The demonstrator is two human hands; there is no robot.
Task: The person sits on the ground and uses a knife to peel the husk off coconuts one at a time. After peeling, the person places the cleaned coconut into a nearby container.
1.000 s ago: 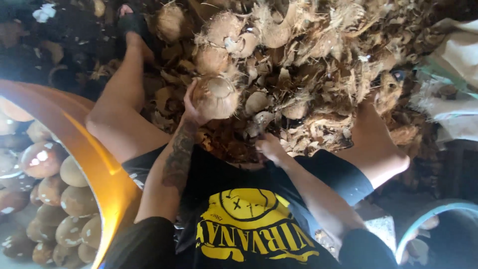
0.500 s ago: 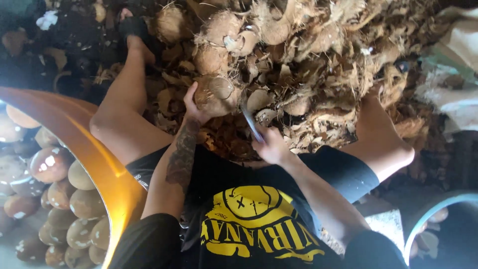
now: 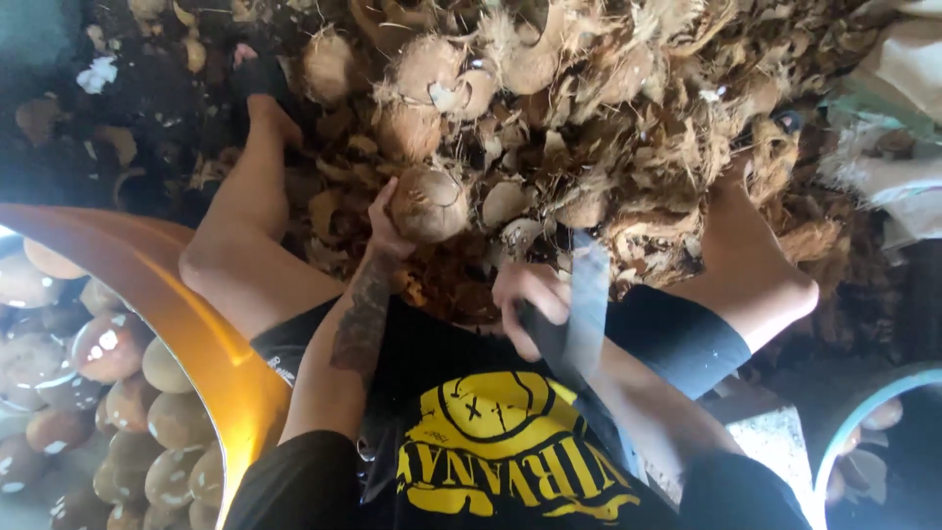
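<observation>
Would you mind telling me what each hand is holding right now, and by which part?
The left hand grips a husked coconut by its left side. The right hand holds a broad blade by its handle end.

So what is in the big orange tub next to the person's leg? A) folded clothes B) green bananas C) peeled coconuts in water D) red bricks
C: the orange tub beside the left knee holds round, smooth brown peeled coconuts, wet and shiny in water, much like the coconut in the left hand.
</observation>
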